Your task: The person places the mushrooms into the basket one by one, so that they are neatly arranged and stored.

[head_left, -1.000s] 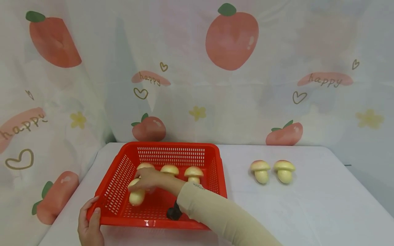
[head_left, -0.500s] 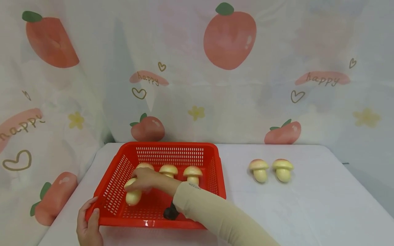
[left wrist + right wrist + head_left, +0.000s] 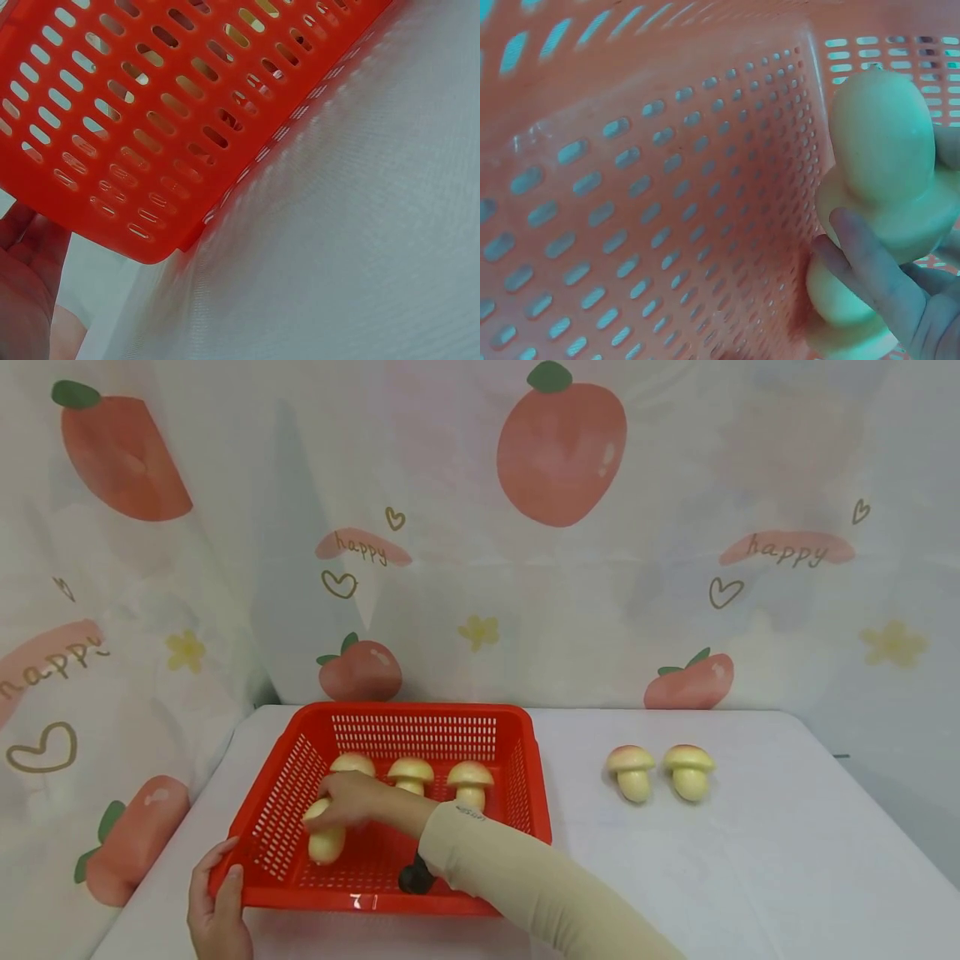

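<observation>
My right hand [image 3: 348, 800] is inside a red plastic basket [image 3: 427, 903], near its left side, and grips a toy mushroom [image 3: 326, 847] by its cap. In the right wrist view the pale yellow stem of this mushroom [image 3: 881, 135] points up between thumb and fingers [image 3: 885, 281]. Another mushroom [image 3: 836, 300] shows just below it. At the near left corner my left hand [image 3: 217, 906] holds the basket's rim, thumb toward the front; the left wrist view shows this hand [image 3: 30, 277] at the slotted wall [image 3: 172, 120].
Along the basket's back lie three more mushrooms: a left one [image 3: 352, 765], a middle one [image 3: 410, 772] and a right one [image 3: 470, 781]. Two others, one [image 3: 632, 772] beside another [image 3: 690, 772], lie on the white table [image 3: 720, 877]. A printed curtain [image 3: 450, 593] hangs behind.
The right hand and its mushroom shift slightly left, then a little toward the near side. My left hand stays at the basket corner. The head view drifts slightly.
</observation>
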